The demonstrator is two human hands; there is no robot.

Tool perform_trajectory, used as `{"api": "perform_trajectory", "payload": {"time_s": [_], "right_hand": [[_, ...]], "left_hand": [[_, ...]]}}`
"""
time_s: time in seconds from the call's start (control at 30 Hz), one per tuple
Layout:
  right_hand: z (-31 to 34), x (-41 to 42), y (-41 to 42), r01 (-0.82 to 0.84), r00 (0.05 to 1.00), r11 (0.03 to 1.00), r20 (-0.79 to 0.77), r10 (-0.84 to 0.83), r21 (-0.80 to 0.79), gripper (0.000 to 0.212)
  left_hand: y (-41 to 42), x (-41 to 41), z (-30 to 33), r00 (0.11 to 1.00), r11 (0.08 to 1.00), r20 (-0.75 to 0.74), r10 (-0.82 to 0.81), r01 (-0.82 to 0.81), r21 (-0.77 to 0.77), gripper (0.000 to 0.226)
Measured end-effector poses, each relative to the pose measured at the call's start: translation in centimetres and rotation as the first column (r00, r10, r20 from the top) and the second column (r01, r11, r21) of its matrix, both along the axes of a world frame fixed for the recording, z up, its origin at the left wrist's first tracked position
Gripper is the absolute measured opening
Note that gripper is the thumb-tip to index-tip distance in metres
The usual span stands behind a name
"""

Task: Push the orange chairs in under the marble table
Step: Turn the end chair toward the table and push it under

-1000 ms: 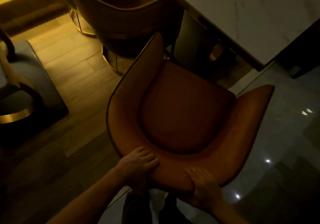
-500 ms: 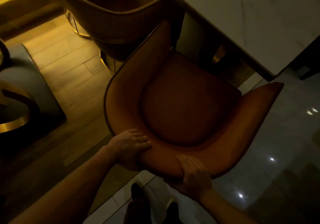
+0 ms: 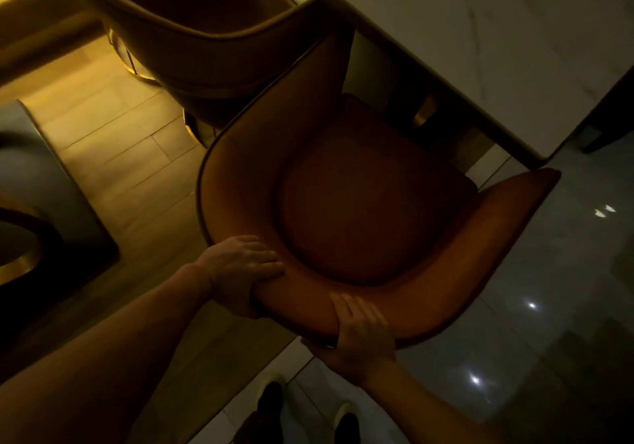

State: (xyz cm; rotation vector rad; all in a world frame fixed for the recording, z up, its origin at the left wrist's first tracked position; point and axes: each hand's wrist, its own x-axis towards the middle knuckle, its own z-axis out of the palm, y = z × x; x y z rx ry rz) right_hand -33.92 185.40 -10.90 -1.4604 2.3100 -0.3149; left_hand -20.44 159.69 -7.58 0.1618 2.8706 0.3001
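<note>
An orange chair [image 3: 363,203] with a curved back fills the middle of the dim head view, seen from above. My left hand [image 3: 240,272] grips the left part of its backrest rim. My right hand [image 3: 360,337] grips the rim's middle from behind. The chair's front edge sits just under the edge of the marble table [image 3: 497,32] at the upper right. The left armrest tip nearly touches a second orange chair [image 3: 206,32] at the top, whose seat is tucked partly under the table.
A grey rug [image 3: 51,183] with a gold-ringed round object [image 3: 20,265] lies at the left on wooden floor. Glossy tile floor [image 3: 566,306] spreads to the right. My feet [image 3: 308,416] stand directly behind the chair. A dark furniture leg [image 3: 603,135] shows right of the table.
The chair has slid forward toward the table, its seat front now reaching under the table edge. Both hands stayed gripped on the backrest and moved with it.
</note>
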Motion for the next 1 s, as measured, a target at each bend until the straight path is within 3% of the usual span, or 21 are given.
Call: {"api": "perform_trajectory", "payload": {"time_s": [0.33,1.0], "right_hand": [[-0.1,1.5,-4.7,0.075,0.994,0.997,-0.083,-0.078,-0.032,0.089],[0.0,1.8,-8.2,0.117,0.986,0.988,-0.11,-0.127,-0.096,0.09]], "left_hand": [[-5.6,-0.6,0.1,0.995,0.997,-0.062,-0.077,0.077,0.0,0.08],[-9.4,-1.3,0.2,0.998,0.998,0.028,-0.064,0.064,-0.022,0.085]]}}
